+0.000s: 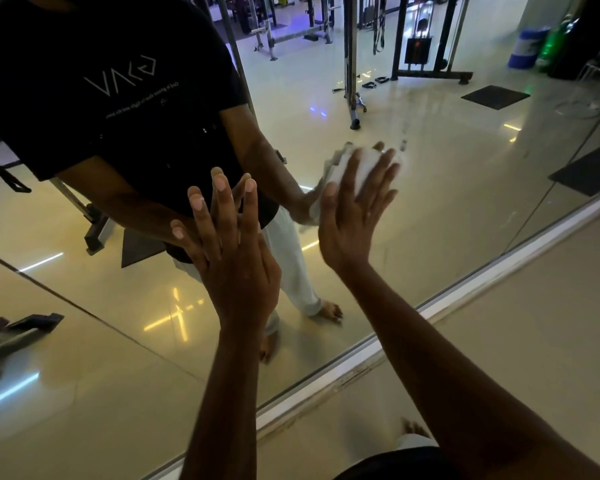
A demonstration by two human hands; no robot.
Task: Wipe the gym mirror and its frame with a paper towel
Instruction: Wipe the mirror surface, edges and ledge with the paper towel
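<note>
Presently: one mirror [430, 202], one pale frame [378, 351] along glossy floor [534, 323]; left hand [232, 258] flat, fingers straight; right hand [354, 216] presses one paper towel [362, 168], fingers spread.

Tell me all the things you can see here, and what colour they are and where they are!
mirror: one, shiny glass, fills the wall ahead, shows the gym and the person.
mirror frame: one strip, white, scuffed, along the mirror's bottom edge.
paper towel: one, white, crumpled, flat on the glass under the right hand.
floor: cream tiles, lower right.
gym machines: several, dark, seen only as reflections at the top.
floor mats: dark, reflected at right.
left hand: one, fingers straight, flat on the glass.
right hand: one, fingers spread, pressing the towel.
</note>
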